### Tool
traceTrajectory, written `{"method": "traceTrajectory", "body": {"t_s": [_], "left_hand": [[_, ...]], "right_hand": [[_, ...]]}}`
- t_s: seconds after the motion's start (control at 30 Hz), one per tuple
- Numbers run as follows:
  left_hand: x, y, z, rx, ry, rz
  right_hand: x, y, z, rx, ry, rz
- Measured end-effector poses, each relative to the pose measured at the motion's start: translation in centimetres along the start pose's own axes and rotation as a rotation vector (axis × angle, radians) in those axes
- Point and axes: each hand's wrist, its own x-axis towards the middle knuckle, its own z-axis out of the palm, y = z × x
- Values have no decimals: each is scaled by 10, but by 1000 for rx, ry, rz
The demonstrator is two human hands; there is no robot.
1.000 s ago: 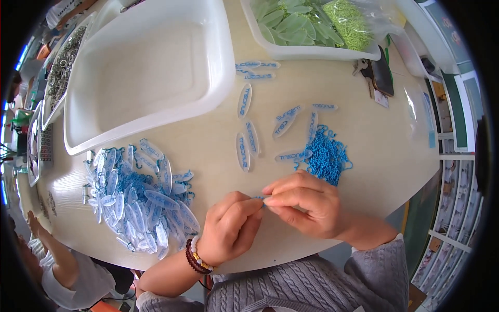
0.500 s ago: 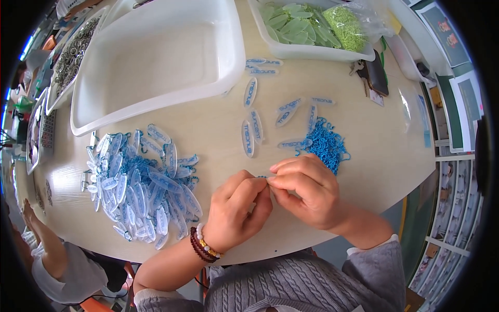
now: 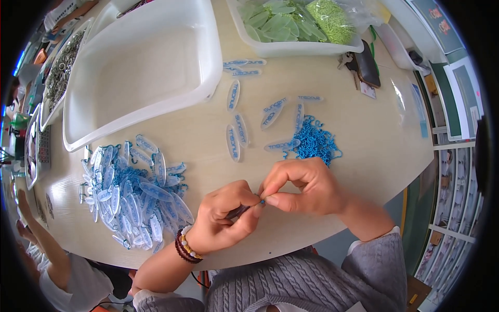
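Note:
In front of my chest my left hand (image 3: 226, 214) and my right hand (image 3: 306, 188) meet fingertip to fingertip. Both are closed in a pinch on a tiny blue ball chain (image 3: 262, 202), of which only a small bit shows between the tips. Whether a tag lies inside the left hand's curl cannot be made out. Just beyond my right hand lies a heap of loose blue ball chains (image 3: 315, 143). Several clear oval tags with blue print, such as one tag (image 3: 233, 142), lie flat farther off. To the left is a large pile of tags with chains attached (image 3: 132, 200).
A big white bin (image 3: 140, 122) stands at the far left, beside a tray of metal rings (image 3: 60, 70). At the back, another white bin (image 3: 291, 50) holds green tags and a bag of green chains. A phone (image 3: 368, 65) and keys lie near it. Another person's arm (image 3: 44, 236) shows at left.
The view has shifted slightly. My hands have turned, with the pinched fingertips now lower and nearer to me, and the left thumb is stretched along the chain.

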Motion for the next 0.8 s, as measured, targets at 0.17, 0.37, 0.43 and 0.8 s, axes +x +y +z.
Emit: {"method": "traceTrajectory", "body": {"t_s": [0.17,0.37,0.43,0.8], "left_hand": [[2,27,-13,5,-96,-108],[-20,82,-45,1065,220,-207],[-38,84,-59,1373,268,-298],[27,29,1,1265,126,-88]], "right_hand": [[3,-16,-13,48,-99,-1],[-5,-25,-49,-555,249,-106],[-7,-23,-46,-717,204,-116],[-21,-20,-59,-1102,342,-101]]}}
